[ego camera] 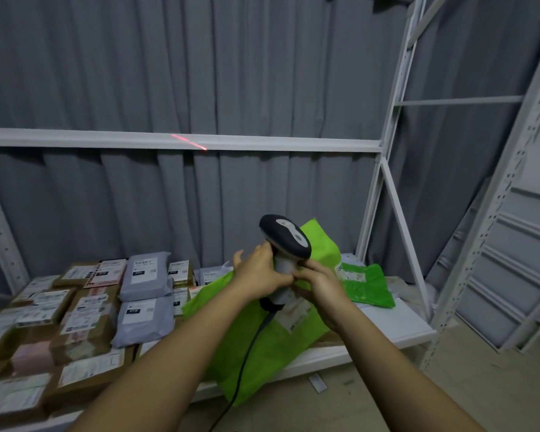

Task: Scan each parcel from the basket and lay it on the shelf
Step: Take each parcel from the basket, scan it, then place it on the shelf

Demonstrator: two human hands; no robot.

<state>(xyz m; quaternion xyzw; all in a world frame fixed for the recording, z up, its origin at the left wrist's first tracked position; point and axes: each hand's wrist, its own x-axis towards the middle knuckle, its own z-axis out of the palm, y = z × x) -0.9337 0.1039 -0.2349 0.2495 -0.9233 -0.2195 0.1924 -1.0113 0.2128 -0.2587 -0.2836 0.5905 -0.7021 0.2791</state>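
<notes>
Grey pleated curtain behind white metal shelf [396, 332]. Lower deck already laden: brown cardboard boxes [85, 319], grey poly mailers [145, 319], small green mailer [368, 288]. Basket out of view, remainder unknown. Left hand [259, 272] and right hand [320, 283] both gripping handle of black-and-grey corded barcode scanner [286, 236]. Large lime-green plastic mailer [272, 335], crumpled, label partly hidden, leaning at shelf edge beneath hands. Red beam landing on crossbar [262, 142]; scan judged pending.

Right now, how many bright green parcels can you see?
2. One large green bag is held up in front of the shelf, behind the scanner. One smaller green bag lies on the shelf's right end. Others may be hidden.
</notes>
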